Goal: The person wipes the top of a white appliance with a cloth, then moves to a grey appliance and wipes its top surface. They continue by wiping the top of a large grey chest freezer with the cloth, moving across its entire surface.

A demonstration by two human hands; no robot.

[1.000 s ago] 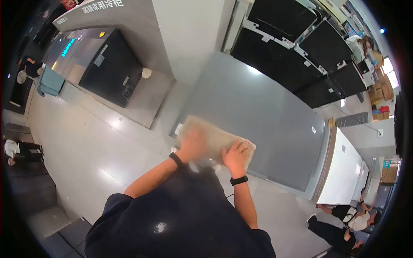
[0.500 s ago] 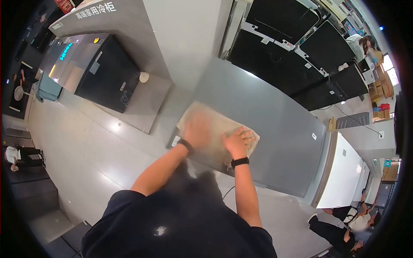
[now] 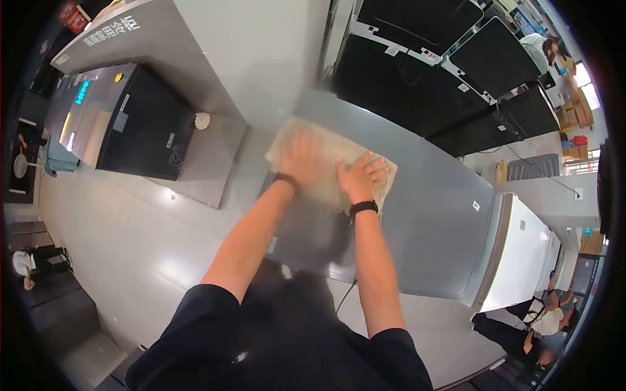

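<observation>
A beige cloth (image 3: 329,146) lies spread over one end of a long grey flat surface (image 3: 430,215), like the side or door of a large appliance. My left hand (image 3: 302,158), slightly blurred, rests flat on the cloth's left part with its fingers stretched out. On the cloth's right part lies my right hand (image 3: 362,177), palm down, fingers spread apart. A dark band circles each wrist. Neither hand grips the cloth; both press on it from above. What is under the cloth is hidden.
Several black appliance panels (image 3: 398,81) stand along the far side. A dark fridge-like unit (image 3: 147,124) sits on a platform to the left. A white cabinet (image 3: 521,254) stands at right. People are at lower right (image 3: 544,326) and far left (image 3: 26,264).
Both hands and the cloth have moved away from my body, farther across the grey surface. The bare strip of surface nearest me has grown. The view has shifted slightly.
</observation>
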